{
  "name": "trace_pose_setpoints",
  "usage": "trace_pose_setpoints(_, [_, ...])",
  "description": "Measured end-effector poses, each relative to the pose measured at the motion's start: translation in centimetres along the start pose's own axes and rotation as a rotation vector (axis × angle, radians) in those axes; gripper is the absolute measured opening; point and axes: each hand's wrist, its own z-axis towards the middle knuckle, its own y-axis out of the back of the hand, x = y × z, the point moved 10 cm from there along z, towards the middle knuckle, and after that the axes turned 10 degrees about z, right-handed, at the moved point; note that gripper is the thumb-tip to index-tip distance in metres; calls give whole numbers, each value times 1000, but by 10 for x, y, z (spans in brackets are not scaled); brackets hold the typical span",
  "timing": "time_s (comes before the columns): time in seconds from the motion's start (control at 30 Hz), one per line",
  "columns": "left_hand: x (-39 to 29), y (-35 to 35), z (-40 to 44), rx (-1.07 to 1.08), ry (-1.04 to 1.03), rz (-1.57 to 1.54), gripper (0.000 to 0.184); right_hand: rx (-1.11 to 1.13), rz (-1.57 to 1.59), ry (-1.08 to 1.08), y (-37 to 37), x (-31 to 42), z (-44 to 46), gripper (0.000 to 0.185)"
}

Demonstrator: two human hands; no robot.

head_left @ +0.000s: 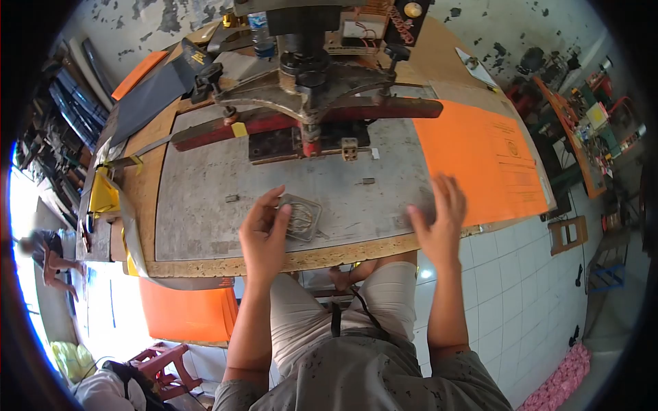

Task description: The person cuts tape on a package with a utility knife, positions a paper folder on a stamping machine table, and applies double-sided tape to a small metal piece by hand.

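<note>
My left hand is at the left side of a small clear box with thin metallic-looking pieces in it. Its thumb overlaps the box's edge; whether it touches cannot be made out. The fingers are loosely curved and apart, with nothing seen in them. My right hand is raised, thumb and fingers spread, beside an orange printed sheet. Both hands are over the front of a grey metal plate. Small metal pieces lie on it, one left and one right.
A heavy press with a red bar stands over the plate. A brass-coloured block sits under it. A yellow tape dispenser is at left, a water bottle behind. Orange sheets hang below the table edge.
</note>
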Motion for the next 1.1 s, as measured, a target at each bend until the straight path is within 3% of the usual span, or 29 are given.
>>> trace_pose_setpoints(0.07, [2,3,0,-27,5,-43,28,61,-183,-79,21,-43,-14,73])
trace_pose_setpoints(0.17, [-1,4,0,-43,8,-15,26,274,26,-90,31,-71,-40,78])
trace_pose_setpoints(0.3, [-2,-1,-2,3,12,29,23,285,-115,-96,40,-79,-55,75])
trace_pose_setpoints(0.4, [-2,-5,-3,1,-16,35,21,142,-209,-41,49,-58,-44,61])
trace_pose_setpoints(0.5, [-4,-7,-3,-10,-62,85,21,-29,189,-101,34,-27,-23,41])
trace_pose_setpoints(0.57, [-3,-8,-2,-9,-72,90,21,-38,271,-10,6,5,-5,31])
trace_pose_setpoints(0.8, [-25,-11,-5,30,-178,286,20,35,174,-57,-66,46,44,26])
trace_pose_setpoints(0.93, [-26,-13,-3,14,-282,405,21,39,141,-154,-74,44,51,29])
trace_pose_setpoints(1.1, [-29,-20,-4,36,-316,507,23,-47,160,-115,-69,49,50,25])
